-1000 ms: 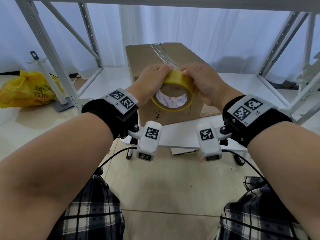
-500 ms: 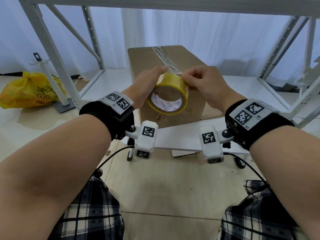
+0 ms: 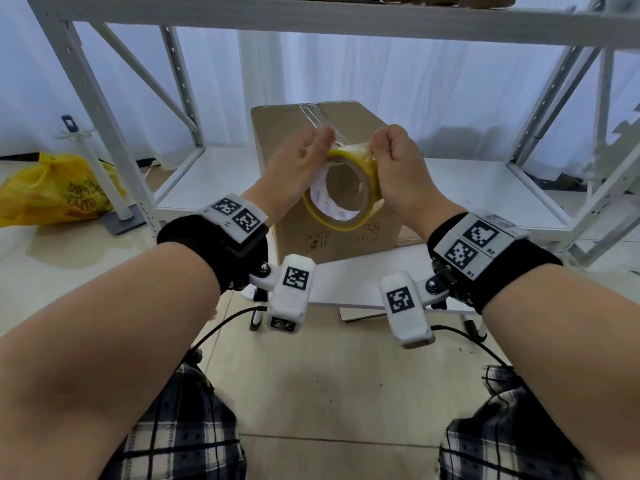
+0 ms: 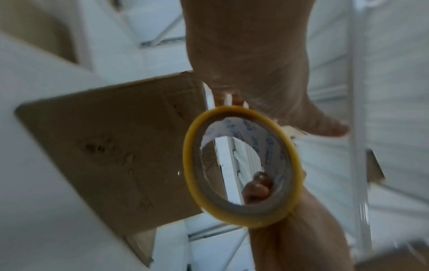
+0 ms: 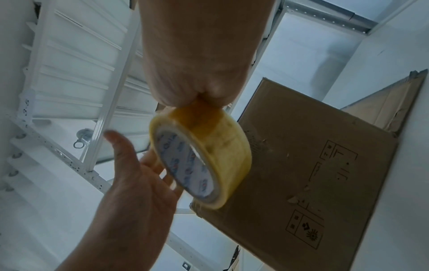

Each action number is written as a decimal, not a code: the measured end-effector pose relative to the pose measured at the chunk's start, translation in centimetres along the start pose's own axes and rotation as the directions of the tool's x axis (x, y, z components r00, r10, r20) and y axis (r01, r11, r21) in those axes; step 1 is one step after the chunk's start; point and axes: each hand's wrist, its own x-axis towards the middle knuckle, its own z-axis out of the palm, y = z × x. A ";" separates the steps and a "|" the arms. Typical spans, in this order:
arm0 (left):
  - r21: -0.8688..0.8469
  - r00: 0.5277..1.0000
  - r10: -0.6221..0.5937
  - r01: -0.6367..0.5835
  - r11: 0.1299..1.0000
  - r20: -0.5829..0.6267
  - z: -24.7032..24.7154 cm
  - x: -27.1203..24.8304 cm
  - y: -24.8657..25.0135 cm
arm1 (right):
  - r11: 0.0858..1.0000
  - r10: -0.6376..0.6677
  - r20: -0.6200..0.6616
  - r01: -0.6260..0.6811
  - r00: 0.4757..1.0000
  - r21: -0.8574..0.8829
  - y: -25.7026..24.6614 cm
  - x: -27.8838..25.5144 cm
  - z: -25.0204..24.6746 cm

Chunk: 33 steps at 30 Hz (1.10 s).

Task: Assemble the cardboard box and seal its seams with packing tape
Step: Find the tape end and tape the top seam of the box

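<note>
A yellow packing tape roll [image 3: 341,216] hangs in the air in front of the brown cardboard box [image 3: 277,140]. My right hand [image 3: 384,143] grips the roll's upper right edge with curled fingers; the right wrist view shows it pinching the roll's [image 5: 209,146] outer wrap at the top. My left hand [image 3: 311,150] lies against the roll's left side with straight fingers, spread open in the right wrist view [image 5: 139,174]. The box stands closed on a low white board [image 3: 363,282], with clear tape [image 3: 318,116] along its top seam. The left wrist view shows the roll [image 4: 190,165] ring-on beside the box [image 4: 104,146].
White metal shelving [image 3: 114,140] frames the box on both sides and overhead. A yellow plastic bag [image 3: 59,188] and a pole on a grey base [image 3: 121,220] stand on the floor at the left. Flat cardboard [image 5: 394,102] leans behind the box. Tiled floor [image 3: 329,393] lies between my knees.
My left hand has loosened from holding the roll to straight fingers beside it. My right hand has gone from pinching at the top edge to curling round the roll's right side.
</note>
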 end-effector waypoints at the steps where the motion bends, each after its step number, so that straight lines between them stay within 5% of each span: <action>1: 0.128 0.993 0.100 -0.109 0.986 0.068 -0.1 0.0 0.2 | 0.999 0.000 -0.009 0.000 1.000 -0.038 0.2 0.1 0.0; 4: 0.464 0.943 0.175 -0.294 0.835 0.283 -0.6 0.3 -0.5 | 0.997 0.012 -0.006 -0.012 1.000 -0.076 0.6 0.3 -0.2; 9: 0.553 0.949 0.255 -0.315 0.771 0.185 -1.3 0.3 -0.3 | 0.993 0.002 0.004 -0.001 1.000 -0.120 0.8 0.1 -0.5; 18: 0.654 0.925 0.298 -0.379 0.654 0.237 -0.8 0.7 -1.1 | 1.000 -0.024 0.183 0.026 0.983 -0.008 0.7 0.4 -1.4; 25: 0.573 0.976 0.152 -0.214 0.791 0.156 -0.1 0.3 -1.0 | 0.969 -0.247 -0.030 0.247 0.969 -0.005 0.6 0.2 0.0; 33: 0.496 0.972 0.135 -0.214 0.841 0.190 0.5 -0.5 -0.9 | 0.971 -0.228 -0.012 0.228 0.974 0.075 1.3 0.1 -0.4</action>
